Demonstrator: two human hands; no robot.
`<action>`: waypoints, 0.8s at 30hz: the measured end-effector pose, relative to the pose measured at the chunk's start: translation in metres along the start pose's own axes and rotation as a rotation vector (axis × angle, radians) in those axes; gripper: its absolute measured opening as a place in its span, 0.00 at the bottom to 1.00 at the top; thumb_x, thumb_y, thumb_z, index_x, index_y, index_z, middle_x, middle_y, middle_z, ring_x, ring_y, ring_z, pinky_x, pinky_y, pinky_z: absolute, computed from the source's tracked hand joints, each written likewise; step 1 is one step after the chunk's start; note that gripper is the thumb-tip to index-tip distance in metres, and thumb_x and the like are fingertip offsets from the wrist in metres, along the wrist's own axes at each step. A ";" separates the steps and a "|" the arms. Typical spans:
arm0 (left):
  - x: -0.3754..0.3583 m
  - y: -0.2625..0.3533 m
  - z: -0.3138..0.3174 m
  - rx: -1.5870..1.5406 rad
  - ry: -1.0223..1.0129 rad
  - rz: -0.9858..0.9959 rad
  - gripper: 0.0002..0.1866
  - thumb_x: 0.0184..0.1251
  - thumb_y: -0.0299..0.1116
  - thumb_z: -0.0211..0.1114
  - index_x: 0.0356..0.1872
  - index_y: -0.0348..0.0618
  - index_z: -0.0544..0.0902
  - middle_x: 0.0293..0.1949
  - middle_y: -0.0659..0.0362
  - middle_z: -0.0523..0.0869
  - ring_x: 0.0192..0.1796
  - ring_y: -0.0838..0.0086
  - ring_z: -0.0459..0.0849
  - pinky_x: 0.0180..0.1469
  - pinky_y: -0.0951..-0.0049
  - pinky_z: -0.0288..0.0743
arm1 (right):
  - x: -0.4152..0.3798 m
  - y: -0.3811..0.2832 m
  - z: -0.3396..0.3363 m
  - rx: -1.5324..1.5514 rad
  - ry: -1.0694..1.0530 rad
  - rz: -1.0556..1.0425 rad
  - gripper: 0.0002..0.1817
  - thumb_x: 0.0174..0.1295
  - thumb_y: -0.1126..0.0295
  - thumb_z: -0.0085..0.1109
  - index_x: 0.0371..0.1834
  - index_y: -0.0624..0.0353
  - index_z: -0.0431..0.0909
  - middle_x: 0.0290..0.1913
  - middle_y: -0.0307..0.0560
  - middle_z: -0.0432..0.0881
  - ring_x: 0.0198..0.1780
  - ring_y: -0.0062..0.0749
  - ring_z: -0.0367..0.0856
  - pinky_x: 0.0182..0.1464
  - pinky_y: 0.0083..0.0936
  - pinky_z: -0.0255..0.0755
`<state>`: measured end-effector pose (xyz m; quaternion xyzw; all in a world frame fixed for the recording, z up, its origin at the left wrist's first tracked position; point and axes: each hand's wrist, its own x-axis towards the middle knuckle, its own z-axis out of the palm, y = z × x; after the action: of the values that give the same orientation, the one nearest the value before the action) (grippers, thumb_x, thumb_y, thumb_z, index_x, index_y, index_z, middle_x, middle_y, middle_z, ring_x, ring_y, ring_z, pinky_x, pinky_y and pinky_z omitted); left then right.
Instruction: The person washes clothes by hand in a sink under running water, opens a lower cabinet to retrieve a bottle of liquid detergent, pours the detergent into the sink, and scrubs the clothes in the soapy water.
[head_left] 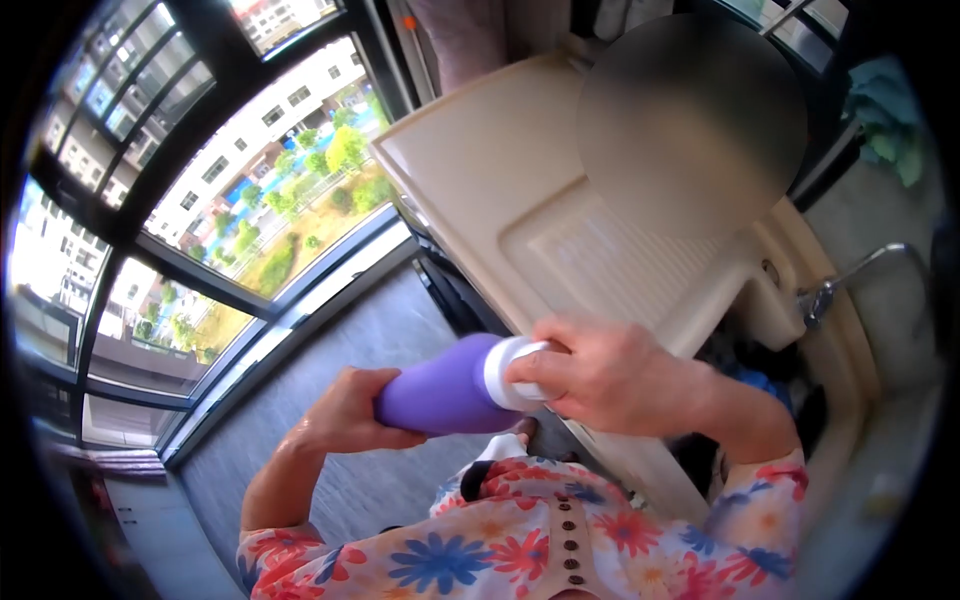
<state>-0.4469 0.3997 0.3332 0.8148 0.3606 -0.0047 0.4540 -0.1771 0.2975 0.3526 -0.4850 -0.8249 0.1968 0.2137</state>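
Note:
I hold a purple bottle on its side in front of my chest. My left hand wraps around its purple base. My right hand grips the white cap at the other end. Both hands are over the front edge of a cream laundry sink with a ribbed washboard slope. My flowered sleeves show at the bottom of the view.
A metal tap stands at the right of the sink, above a basin with dark and blue laundry. Large windows with dark frames run along the left, over a grey floor. A blurred patch covers the upper right.

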 end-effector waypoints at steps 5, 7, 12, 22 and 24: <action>0.003 0.001 0.004 0.037 0.019 -0.041 0.21 0.32 0.36 0.76 0.31 0.36 0.81 0.23 0.55 0.83 0.27 0.74 0.82 0.34 0.74 0.75 | -0.009 0.038 -0.023 0.062 0.332 -0.104 0.20 0.42 0.80 0.59 0.41 0.49 0.78 0.42 0.46 0.73 0.39 0.36 0.76 0.41 0.26 0.71; 0.004 0.003 0.005 0.035 0.025 -0.053 0.21 0.32 0.36 0.76 0.30 0.36 0.81 0.22 0.55 0.82 0.26 0.74 0.82 0.33 0.75 0.74 | -0.011 0.092 -0.027 0.052 0.379 0.219 0.21 0.43 0.74 0.57 0.46 0.48 0.78 0.40 0.47 0.75 0.43 0.38 0.76 0.42 0.27 0.71; 0.008 0.036 0.028 0.080 0.090 -0.027 0.24 0.31 0.37 0.76 0.32 0.35 0.79 0.22 0.56 0.82 0.27 0.76 0.81 0.33 0.74 0.74 | -0.063 0.217 0.016 -0.170 0.246 0.826 0.24 0.46 0.64 0.58 0.52 0.43 0.75 0.48 0.53 0.74 0.51 0.43 0.73 0.51 0.35 0.69; 0.038 0.140 0.052 0.229 0.067 0.338 0.44 0.27 0.22 0.66 0.60 0.45 0.70 0.43 0.48 0.82 0.43 0.64 0.83 0.49 0.67 0.75 | -0.143 0.150 0.026 1.264 0.993 0.414 0.25 0.68 0.52 0.38 0.51 0.63 0.71 0.47 0.49 0.78 0.50 0.37 0.75 0.50 0.27 0.69; 0.057 0.165 0.051 0.363 0.059 0.399 0.44 0.26 0.21 0.65 0.59 0.46 0.70 0.42 0.50 0.82 0.43 0.64 0.83 0.49 0.66 0.76 | -0.141 0.129 0.032 1.568 1.069 0.321 0.25 0.69 0.53 0.35 0.49 0.64 0.71 0.45 0.51 0.79 0.50 0.37 0.76 0.50 0.28 0.68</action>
<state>-0.2912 0.3411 0.4057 0.9376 0.1990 0.0439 0.2817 -0.0407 0.2276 0.2346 -0.3370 -0.1762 0.4722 0.7952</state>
